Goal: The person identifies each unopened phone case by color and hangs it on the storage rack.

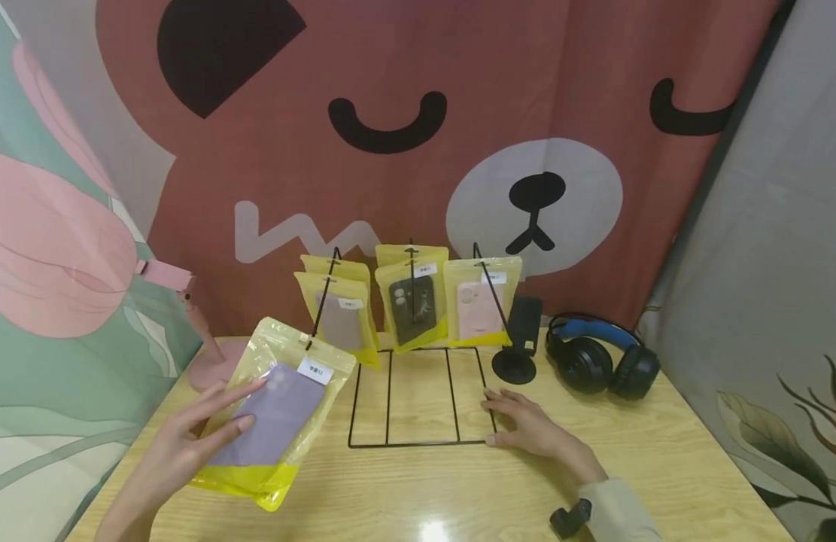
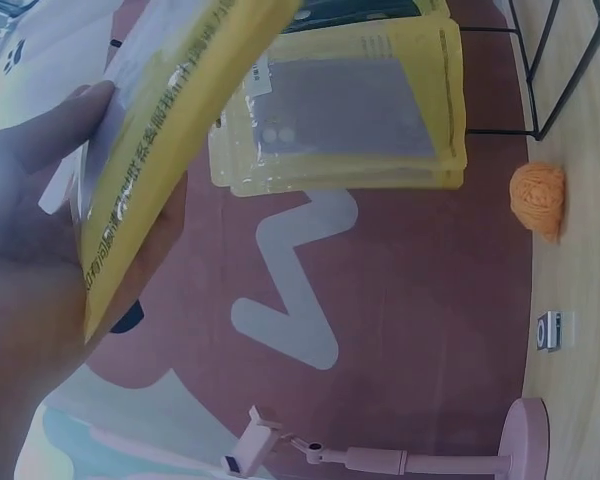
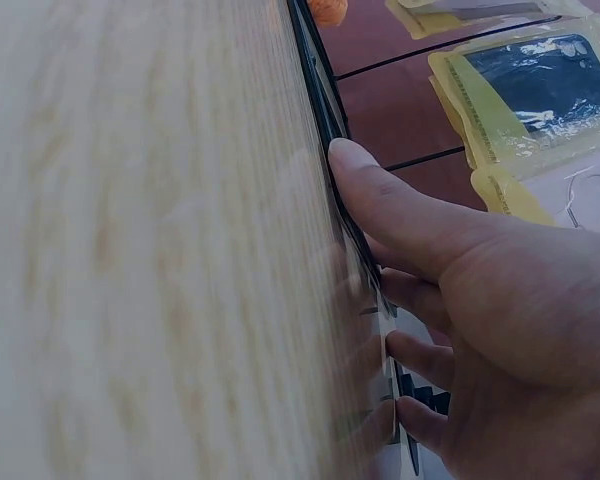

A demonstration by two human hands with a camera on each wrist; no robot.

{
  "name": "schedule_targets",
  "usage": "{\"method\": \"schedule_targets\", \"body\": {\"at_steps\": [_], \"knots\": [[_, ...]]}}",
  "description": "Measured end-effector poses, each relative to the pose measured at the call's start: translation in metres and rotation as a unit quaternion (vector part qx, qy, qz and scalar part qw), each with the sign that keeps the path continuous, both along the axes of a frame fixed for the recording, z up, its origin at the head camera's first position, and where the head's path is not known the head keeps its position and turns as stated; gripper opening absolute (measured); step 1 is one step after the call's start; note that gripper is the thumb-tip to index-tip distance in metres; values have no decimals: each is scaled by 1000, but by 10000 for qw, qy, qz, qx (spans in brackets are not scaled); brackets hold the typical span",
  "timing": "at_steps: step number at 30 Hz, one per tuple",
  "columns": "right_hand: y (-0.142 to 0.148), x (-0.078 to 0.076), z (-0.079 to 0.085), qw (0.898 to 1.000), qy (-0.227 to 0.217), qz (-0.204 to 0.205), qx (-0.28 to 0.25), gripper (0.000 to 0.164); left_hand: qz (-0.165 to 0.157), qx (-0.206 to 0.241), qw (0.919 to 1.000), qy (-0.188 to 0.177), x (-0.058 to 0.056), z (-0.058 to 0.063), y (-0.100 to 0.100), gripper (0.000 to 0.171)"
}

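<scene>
My left hand (image 1: 174,444) grips a yellow-edged clear pouch with a purple phone case (image 1: 282,414) inside, thumb and a finger across its front. The pouch's top, with a white label, overlaps the front end of the left hook of a black wire display rack (image 1: 418,445). Behind it on that hook hang pouches with a pale purple case (image 1: 339,324) in front. The middle hook carries pouches, the front one with a black case (image 1: 412,309); a pink case (image 1: 478,312) hangs at right. My right hand (image 1: 529,429) rests against the right side of the rack's base, thumb on the wire.
Black-and-blue headphones (image 1: 587,365) and a black stand (image 1: 515,369) are to the right of the rack. A pink phone stand (image 1: 217,369) is at the left. The left wrist view shows an orange yarn ball (image 2: 538,200) and a small silver device (image 2: 549,331) on the table.
</scene>
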State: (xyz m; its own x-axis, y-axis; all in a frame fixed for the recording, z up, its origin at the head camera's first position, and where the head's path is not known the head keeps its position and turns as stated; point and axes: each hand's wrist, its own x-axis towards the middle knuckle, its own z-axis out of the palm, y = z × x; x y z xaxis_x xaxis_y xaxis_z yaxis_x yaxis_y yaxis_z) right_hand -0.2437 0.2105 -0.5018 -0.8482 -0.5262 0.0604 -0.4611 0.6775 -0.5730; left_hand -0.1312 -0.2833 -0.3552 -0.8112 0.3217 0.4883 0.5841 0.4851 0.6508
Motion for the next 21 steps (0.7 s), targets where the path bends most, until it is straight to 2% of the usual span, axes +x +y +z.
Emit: {"method": "schedule_targets", "body": {"at_steps": [4,7,11,14,18,21], "knots": [[0,0,0,10000,-3,-3,11,69,49,-40,9999,-79,1,0,0,50],[1,-1,0,10000,3,-11,19,69,84,-54,9999,-120,-3,0,2,50],[3,-2,1,10000,52,3,2,69,94,128,9998,-93,-18,-3,9,50],[3,0,1,10000,57,14,-48,68,11,362,9993,38,-32,-10,16,49],[2,2,2,10000,37,38,-74,68,42,550,9979,352,-49,-21,25,49],[1,2,2,9999,56,67,-58,68,212,602,9964,563,-59,-25,31,50]]}}
